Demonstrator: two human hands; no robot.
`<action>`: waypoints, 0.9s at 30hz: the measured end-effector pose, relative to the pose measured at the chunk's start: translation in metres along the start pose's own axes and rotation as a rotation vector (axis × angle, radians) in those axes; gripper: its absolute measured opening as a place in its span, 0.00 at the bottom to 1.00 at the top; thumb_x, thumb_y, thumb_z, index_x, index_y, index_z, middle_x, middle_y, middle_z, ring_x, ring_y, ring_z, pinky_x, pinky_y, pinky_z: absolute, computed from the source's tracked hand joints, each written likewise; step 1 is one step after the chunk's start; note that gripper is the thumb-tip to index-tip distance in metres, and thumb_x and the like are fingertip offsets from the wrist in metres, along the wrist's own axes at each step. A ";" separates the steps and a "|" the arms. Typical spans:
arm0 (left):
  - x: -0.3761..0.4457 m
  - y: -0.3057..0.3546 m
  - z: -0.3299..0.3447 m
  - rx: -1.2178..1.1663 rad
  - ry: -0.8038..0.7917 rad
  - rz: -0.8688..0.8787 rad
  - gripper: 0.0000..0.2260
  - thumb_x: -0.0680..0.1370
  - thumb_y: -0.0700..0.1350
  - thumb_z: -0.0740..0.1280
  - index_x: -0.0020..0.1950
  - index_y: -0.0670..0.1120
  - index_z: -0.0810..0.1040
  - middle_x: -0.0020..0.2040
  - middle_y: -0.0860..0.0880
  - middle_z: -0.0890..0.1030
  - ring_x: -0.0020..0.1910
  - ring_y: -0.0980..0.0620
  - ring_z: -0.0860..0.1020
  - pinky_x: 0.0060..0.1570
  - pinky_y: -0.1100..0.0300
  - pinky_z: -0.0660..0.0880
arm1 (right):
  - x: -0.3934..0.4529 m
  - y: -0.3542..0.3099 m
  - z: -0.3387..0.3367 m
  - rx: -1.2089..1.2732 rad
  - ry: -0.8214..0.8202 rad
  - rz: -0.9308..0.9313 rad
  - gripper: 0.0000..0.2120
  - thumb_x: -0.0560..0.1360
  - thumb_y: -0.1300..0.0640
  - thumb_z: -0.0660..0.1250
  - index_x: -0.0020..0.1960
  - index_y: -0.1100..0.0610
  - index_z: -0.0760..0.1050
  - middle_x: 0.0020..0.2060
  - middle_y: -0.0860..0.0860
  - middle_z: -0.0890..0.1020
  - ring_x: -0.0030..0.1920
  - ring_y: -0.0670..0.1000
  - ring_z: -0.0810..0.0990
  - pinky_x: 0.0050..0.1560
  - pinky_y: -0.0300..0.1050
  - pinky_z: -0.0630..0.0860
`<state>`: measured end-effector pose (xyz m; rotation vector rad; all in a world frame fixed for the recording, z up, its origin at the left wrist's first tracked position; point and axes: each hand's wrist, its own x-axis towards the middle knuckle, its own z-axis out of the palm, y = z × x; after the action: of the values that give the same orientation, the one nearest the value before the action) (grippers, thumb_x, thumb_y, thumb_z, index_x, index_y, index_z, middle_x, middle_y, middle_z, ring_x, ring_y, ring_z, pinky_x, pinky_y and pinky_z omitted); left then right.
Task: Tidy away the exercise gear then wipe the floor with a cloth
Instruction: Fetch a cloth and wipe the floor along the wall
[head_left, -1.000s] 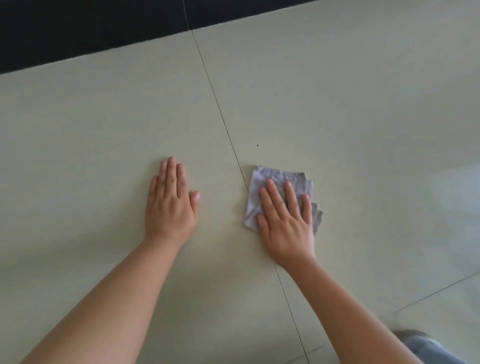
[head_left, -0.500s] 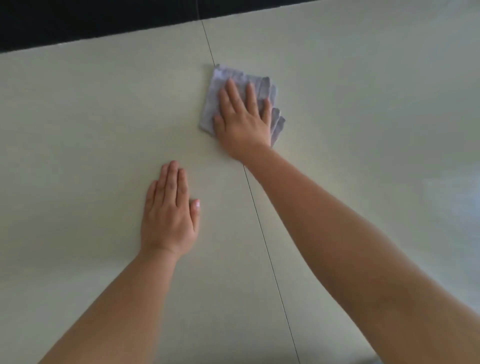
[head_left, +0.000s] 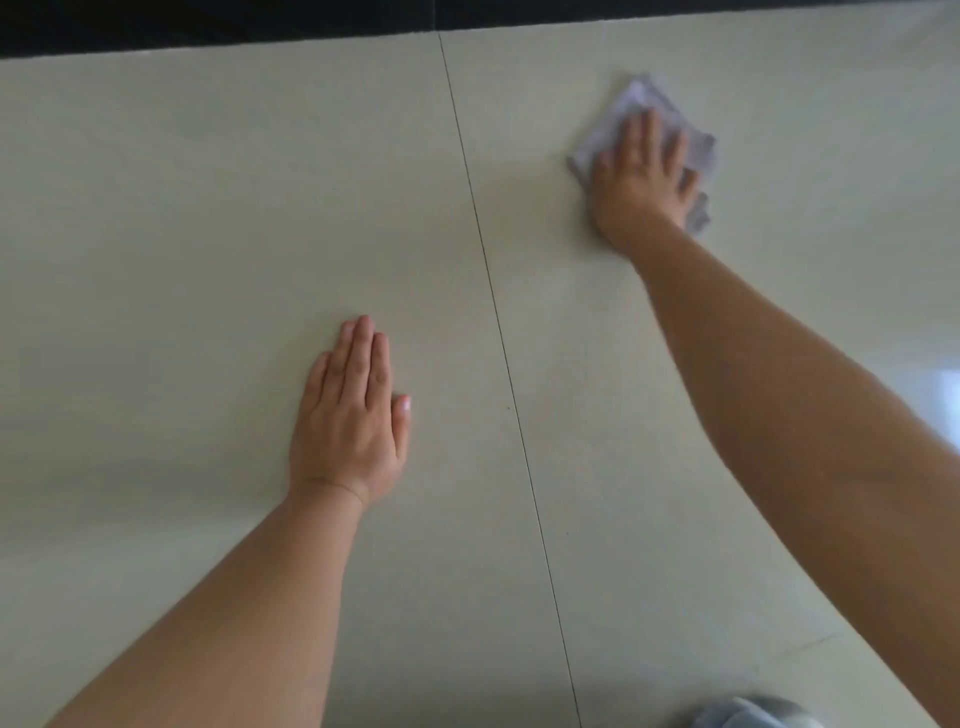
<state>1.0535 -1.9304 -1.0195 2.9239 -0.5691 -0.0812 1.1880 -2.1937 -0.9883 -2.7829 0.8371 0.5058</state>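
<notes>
Wiping well, we press our flat, open right hand (head_left: 641, 182) on the folded grey cloth (head_left: 631, 106), overlapping strokes across the pale tiled floor (head_left: 208, 208). Our left hand (head_left: 353, 415), open too, braces nearer us.

Right hand (head_left: 641, 182) on cloth (head_left: 631, 111), far right of left hand (head_left: 350, 415)

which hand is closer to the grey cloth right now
Right. The right hand lies flat on top of the grey cloth, pressing it to the floor. The left hand rests flat on bare floor, well apart from it, across the tile seam.
</notes>
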 end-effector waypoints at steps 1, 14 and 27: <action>0.000 -0.001 0.000 0.003 0.004 0.004 0.25 0.73 0.46 0.53 0.64 0.31 0.66 0.63 0.31 0.75 0.65 0.41 0.62 0.66 0.54 0.51 | 0.000 -0.026 0.004 -0.034 -0.028 -0.116 0.26 0.82 0.48 0.43 0.77 0.51 0.42 0.77 0.46 0.43 0.77 0.54 0.40 0.75 0.58 0.41; 0.004 0.002 -0.012 -0.042 -0.126 0.011 0.25 0.72 0.46 0.54 0.60 0.29 0.74 0.61 0.31 0.77 0.61 0.35 0.76 0.60 0.51 0.60 | -0.194 0.104 0.071 -0.292 -0.112 -0.528 0.27 0.81 0.44 0.35 0.70 0.56 0.60 0.67 0.52 0.73 0.75 0.54 0.50 0.72 0.48 0.40; 0.003 0.025 -0.053 0.113 -0.386 -0.124 0.25 0.83 0.44 0.50 0.77 0.38 0.46 0.78 0.43 0.45 0.78 0.47 0.44 0.75 0.53 0.43 | -0.303 0.150 0.077 -0.061 -0.289 0.157 0.31 0.78 0.41 0.37 0.76 0.53 0.36 0.77 0.47 0.38 0.77 0.52 0.38 0.76 0.52 0.40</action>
<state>1.0516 -1.9462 -0.9637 3.0665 -0.4524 -0.6605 0.8455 -2.1450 -0.9587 -2.6185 0.9882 0.9486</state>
